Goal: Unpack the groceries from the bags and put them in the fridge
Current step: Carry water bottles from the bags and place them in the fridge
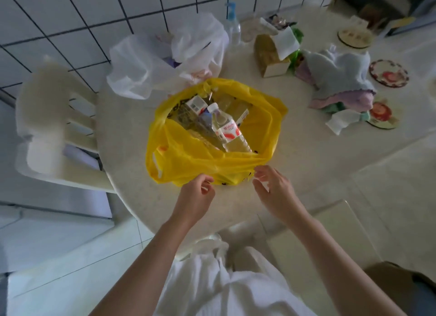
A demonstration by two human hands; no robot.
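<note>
A yellow plastic bag (pixel 188 160) lies open in the middle of the round white table (pixel 132 193). Inside it are a clear water bottle (pixel 225 127) with a white cap and a red and white label, a small white carton (pixel 195 104) and other packages that are partly hidden. My left hand (pixel 195 195) is at the bag's near edge with loosely curled fingers, touching the plastic. At the twisted near handle of the bag, my right hand (pixel 274 188) hovers with spread fingers and holds nothing.
A crumpled white plastic bag (pixel 162 56) lies behind the yellow one. At the back stand a blue-capped bottle (pixel 232 25) and a brown box (pixel 269 54). Folded cloths (pixel 339 80) and round coasters (pixel 388 73) lie to the right. A white plastic chair (pixel 54 117) stands on the left.
</note>
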